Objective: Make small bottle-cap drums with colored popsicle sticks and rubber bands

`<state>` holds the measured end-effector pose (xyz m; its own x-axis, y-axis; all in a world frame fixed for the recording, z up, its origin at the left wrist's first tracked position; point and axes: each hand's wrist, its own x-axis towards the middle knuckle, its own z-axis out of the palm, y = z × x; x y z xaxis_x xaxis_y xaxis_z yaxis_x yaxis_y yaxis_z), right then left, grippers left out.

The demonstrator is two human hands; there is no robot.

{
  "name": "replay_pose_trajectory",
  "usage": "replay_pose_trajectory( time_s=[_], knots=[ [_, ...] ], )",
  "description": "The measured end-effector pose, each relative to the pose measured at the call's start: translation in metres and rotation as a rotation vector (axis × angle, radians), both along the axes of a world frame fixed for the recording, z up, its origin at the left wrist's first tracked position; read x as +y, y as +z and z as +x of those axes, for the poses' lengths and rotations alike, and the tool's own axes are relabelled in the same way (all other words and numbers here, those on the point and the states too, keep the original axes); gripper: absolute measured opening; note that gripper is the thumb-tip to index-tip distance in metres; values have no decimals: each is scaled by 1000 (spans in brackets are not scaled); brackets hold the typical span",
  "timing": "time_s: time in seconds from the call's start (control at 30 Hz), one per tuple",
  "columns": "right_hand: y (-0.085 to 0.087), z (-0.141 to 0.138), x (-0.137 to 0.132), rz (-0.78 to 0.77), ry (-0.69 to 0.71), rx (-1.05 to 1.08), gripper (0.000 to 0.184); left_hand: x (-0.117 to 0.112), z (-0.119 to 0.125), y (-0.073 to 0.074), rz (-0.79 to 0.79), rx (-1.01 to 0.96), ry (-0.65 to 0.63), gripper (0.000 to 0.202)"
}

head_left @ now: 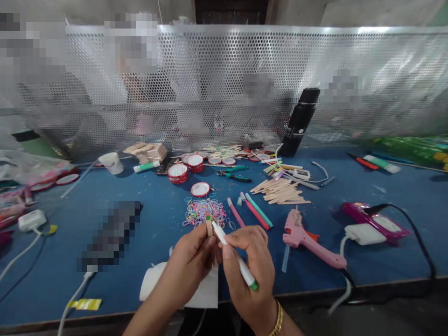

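My left hand (196, 252) pinches a wooden craft stick (209, 226) upright, with a green band coloured near its top. In my right hand (250, 266) is a white marker (241, 262) with a green end; its tip points at the stick, and whether it touches I cannot tell. Just beyond my hands lies a heap of colourful small rubber bands (205, 210). Pink, red and teal markers (255, 210) rest to the right of that heap. Under my hands a white cloth or paper (205, 291) covers part of the table edge.
A pink glue gun (311, 242) and a purple power strip (378, 224) with cables lie right. Loose craft sticks (282, 190), pliers (234, 174) and red-rimmed rolls (178, 172) sit farther back. A black bottle (300, 122) leans against the perforated metal screen (217, 70).
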<state>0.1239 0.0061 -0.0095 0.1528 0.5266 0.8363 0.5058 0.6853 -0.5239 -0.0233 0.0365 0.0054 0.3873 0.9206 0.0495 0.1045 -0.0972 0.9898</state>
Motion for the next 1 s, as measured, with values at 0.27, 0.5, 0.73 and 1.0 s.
replay_pose_trajectory(
  time_s=[0.27,0.5,0.73,1.0],
  knots=[
    [0,0,-2,-10,4,-3,13,0,0,2,57,76,13,36],
    [0,-1,1,-9,2,-3,13,0,1,3,29,46,-10,35],
    [0,0,0,-19,14,-3,13,0,0,4,44,60,-7,35],
    [0,0,1,-20,8,0,12,0,0,3,38,54,-7,33]
  ],
)
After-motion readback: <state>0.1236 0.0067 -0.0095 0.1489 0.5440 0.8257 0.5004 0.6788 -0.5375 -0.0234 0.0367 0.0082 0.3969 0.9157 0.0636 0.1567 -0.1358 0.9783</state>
